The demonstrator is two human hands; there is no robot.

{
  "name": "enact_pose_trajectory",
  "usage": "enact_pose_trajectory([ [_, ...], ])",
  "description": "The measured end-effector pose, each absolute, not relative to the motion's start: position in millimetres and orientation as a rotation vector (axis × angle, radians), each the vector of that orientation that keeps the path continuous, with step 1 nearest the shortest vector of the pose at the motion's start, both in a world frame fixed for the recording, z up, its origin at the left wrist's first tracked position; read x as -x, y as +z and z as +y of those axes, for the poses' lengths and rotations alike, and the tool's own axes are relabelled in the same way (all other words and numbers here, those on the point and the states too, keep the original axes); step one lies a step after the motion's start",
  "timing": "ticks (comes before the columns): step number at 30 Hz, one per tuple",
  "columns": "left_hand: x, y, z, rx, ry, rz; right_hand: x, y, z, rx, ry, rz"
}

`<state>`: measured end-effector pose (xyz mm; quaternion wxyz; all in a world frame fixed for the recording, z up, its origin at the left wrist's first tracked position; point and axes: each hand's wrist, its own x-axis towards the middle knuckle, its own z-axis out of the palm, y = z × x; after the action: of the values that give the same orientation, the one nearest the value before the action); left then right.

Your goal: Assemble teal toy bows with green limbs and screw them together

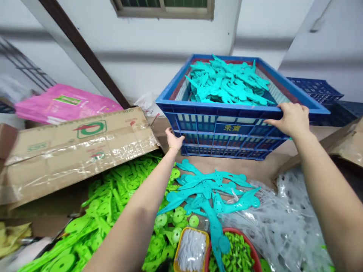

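A blue slatted plastic crate [215,128] stands against the wall side, heaped with turquoise plastic parts [227,81]. My right hand [293,119] grips its near rim toward the right corner, thumb on the front face and fingers over the edge. Lower down, my left hand [174,140] holds the crate's left side near the front corner, its thumb at the slats and its other fingers partly hidden. In front of the crate, several loose turquoise parts [207,189] lie in a pile between my forearms.
Bright green plastic parts [121,192] spread at the left beneath a cardboard box flap [85,139]. Nearest me are a yellow tray [177,260] of white strips and a red bowl [256,257] of small green pieces. Clear plastic parts [283,215] heap at the right; a pink bag [62,104] lies far left.
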<state>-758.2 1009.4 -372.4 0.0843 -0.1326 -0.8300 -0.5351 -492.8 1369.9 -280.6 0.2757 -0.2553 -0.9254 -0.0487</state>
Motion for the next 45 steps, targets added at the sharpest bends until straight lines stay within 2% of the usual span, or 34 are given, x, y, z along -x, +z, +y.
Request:
enact_pose_trajectory([
  [2,737.1,-337.1,1026.5,0.415,-1.424,-2.320,492.1,-283.0,1371.6,0.729,-0.116,-2.501],
  [4,721.4,-292.9,1053.0,0.685,-1.092,-2.183,488.0,-290.2,1367.2,0.724,-0.121,-2.479],
  [7,711.6,-234.0,1094.4,1.071,-0.572,-2.434,482.1,-295.6,1360.3,0.714,-0.138,-2.433],
  [9,707.7,-214.6,1108.7,1.127,-0.281,-2.597,477.9,-295.2,1356.6,0.708,-0.170,-2.411],
  [11,699.5,-212.1,1107.1,1.104,-0.152,-2.603,470.7,-294.7,1349.8,0.703,-0.210,-2.402],
  [17,642.6,-237.6,1050.4,1.115,-0.156,-2.423,410.3,-303.3,1294.4,0.697,-0.240,-2.404],
  [21,597.5,-254.0,1009.5,1.118,-0.192,-2.337,356.3,-297.8,1280.1,0.611,0.073,-2.581],
  [23,578.9,-263.1,992.0,1.107,-0.209,-2.290,341.6,-286.9,1295.8,0.793,0.167,-2.459],
  [26,558.6,-275.0,972.1,1.107,-0.237,-2.240,339.4,-269.2,1330.9,1.311,0.161,-2.134],
  [30,543.6,-285.8,958.3,1.099,-0.272,-2.205,347.6,-265.3,1348.6,1.845,0.398,-2.070],
  [36,529.5,-299.1,948.0,1.059,-0.289,-2.165,331.7,-285.1,1318.2,1.852,0.156,-2.014],
  [45,517.6,-310.2,939.2,1.060,-0.287,-2.165,302.6,-291.9,1302.8,2.108,0.333,-2.006],
])
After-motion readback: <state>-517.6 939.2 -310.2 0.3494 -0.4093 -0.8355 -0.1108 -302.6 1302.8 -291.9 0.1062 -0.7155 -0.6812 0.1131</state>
